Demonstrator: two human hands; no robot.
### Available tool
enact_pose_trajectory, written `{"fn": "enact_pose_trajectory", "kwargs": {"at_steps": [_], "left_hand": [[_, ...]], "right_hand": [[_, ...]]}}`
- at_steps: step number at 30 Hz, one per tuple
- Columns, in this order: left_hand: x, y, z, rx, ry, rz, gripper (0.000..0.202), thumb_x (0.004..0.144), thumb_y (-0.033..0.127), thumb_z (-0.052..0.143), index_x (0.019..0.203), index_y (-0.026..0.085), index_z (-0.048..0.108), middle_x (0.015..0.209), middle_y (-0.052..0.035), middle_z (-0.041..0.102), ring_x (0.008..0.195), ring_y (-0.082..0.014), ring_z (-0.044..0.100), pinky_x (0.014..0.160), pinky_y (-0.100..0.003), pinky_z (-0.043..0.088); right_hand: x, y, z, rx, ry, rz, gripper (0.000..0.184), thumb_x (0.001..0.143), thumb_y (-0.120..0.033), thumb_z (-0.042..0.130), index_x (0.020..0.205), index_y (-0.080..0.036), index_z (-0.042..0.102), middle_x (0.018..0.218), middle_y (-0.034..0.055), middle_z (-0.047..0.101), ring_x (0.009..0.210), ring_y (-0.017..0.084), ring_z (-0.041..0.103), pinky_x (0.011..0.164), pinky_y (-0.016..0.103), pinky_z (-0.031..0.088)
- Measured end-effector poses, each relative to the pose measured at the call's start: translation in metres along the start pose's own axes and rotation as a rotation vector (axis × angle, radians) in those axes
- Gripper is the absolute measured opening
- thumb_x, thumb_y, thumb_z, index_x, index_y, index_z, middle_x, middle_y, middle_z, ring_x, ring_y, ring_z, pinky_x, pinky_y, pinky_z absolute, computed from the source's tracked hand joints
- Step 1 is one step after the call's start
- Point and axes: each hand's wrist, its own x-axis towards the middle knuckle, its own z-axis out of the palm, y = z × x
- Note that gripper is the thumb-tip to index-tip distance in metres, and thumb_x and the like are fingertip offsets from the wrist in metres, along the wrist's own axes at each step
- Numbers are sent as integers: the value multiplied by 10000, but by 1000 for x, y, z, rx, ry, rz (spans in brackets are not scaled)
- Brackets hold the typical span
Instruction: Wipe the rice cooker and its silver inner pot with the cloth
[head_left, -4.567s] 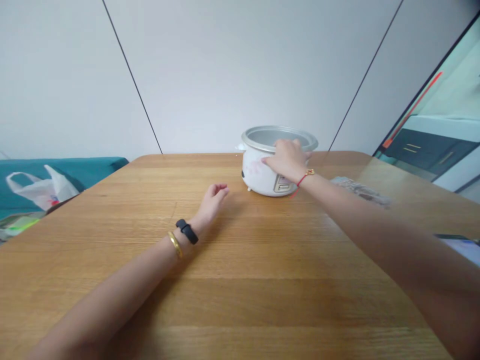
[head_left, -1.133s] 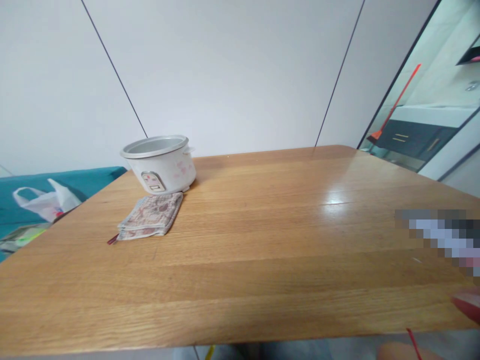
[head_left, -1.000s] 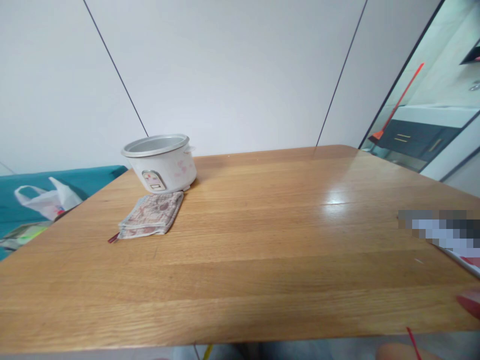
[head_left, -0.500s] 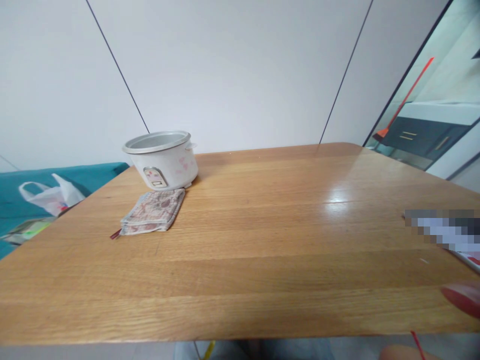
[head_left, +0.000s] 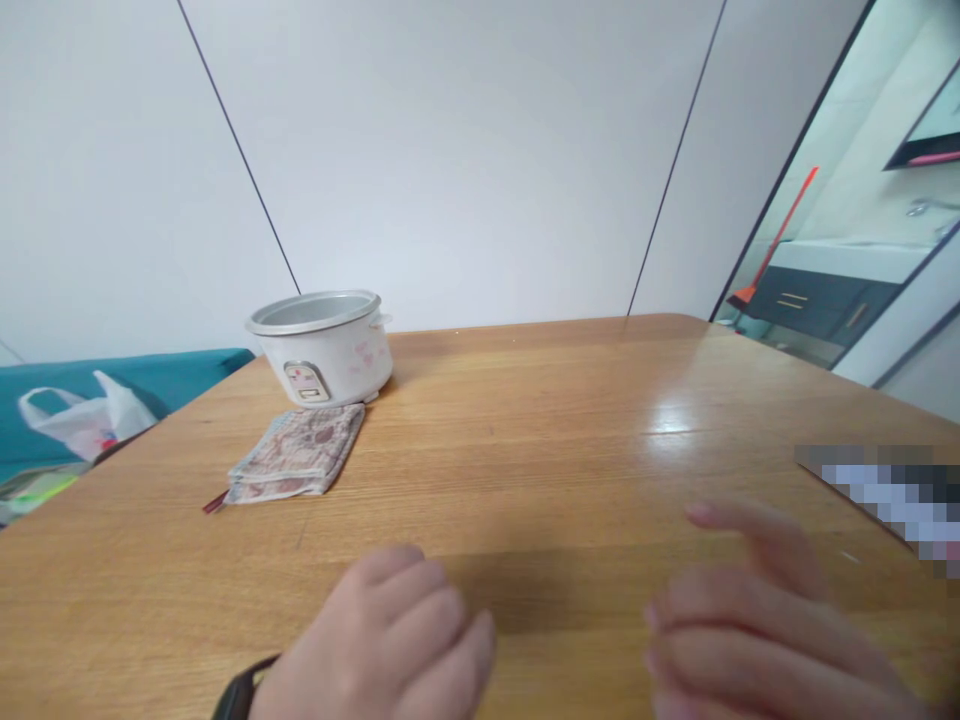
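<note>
My left hand (head_left: 390, 640) is over the near part of the wooden table (head_left: 525, 460), its back toward me and its fingers curled into a loose fist. No object shows in it, and a dark band (head_left: 241, 690) is around that wrist. To the right, my right hand (head_left: 757, 620) is slightly blurred, thumb raised apart from bent fingers, with nothing visible between them. A gap of table separates the hands. Farther off on the left stands a white rice cooker (head_left: 330, 350) without a lid, and a folded patterned cloth (head_left: 300, 452) lies before it.
A flat blurred-out item (head_left: 892, 505) lies at the table's right side. Dark red sticks (head_left: 215, 502) poke out beside the cloth. Beyond the left edge, a white plastic bag (head_left: 94, 420) rests on a teal sofa (head_left: 195, 375). A red broom (head_left: 780, 240) leans in the doorway.
Both hands have come up over the table; before, only parts of a hand showed at the lower right. The view has shifted slightly, so the table and cooker appear lower.
</note>
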Motion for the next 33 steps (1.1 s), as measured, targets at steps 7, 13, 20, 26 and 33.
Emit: {"fn": "enact_pose_trajectory", "kwargs": {"at_steps": [7, 13, 20, 26, 33], "left_hand": [[5, -129, 36, -141, 98, -751, 280, 862, 239, 423, 897, 189, 697, 730, -35, 702, 670, -189, 639, 651, -301, 481], [-25, -163, 56, -281, 112, -1039, 313, 777, 340, 464, 905, 184, 704, 674, -18, 668, 610, -213, 610, 619, -325, 454], [-26, -167, 65, -498, 190, -1145, 312, 726, 395, 508, 890, 176, 659, 661, -21, 657, 572, -199, 581, 565, -309, 427], [-28, -159, 74, -528, 99, -1105, 324, 759, 393, 504, 912, 169, 681, 685, -17, 667, 629, -199, 607, 627, -306, 458], [-32, -160, 77, -406, -7, -1025, 320, 827, 349, 469, 946, 188, 718, 767, -32, 716, 748, -233, 663, 721, -329, 483]], "right_hand": [[4, 124, 64, -125, -14, 190, 207, 876, -190, 527, 872, -267, 719, 718, -19, 733, 601, 148, 636, 975, 461, 448], [-39, 174, 88, -94, -97, 599, 279, 909, -329, 490, 903, -233, 752, 766, 57, 760, 683, 212, 682, 828, 415, 506], [-38, 163, 91, 67, -192, 743, 325, 909, -358, 476, 918, -194, 757, 598, 25, 667, 565, 188, 639, 596, 308, 469], [-40, 160, 92, 94, -263, 767, 343, 925, -361, 467, 960, -194, 764, 629, 27, 697, 567, 174, 643, 601, 292, 479], [-40, 160, 91, 94, -284, 773, 354, 924, -363, 469, 974, -187, 771, 639, 32, 707, 574, 172, 643, 596, 288, 471]]}}
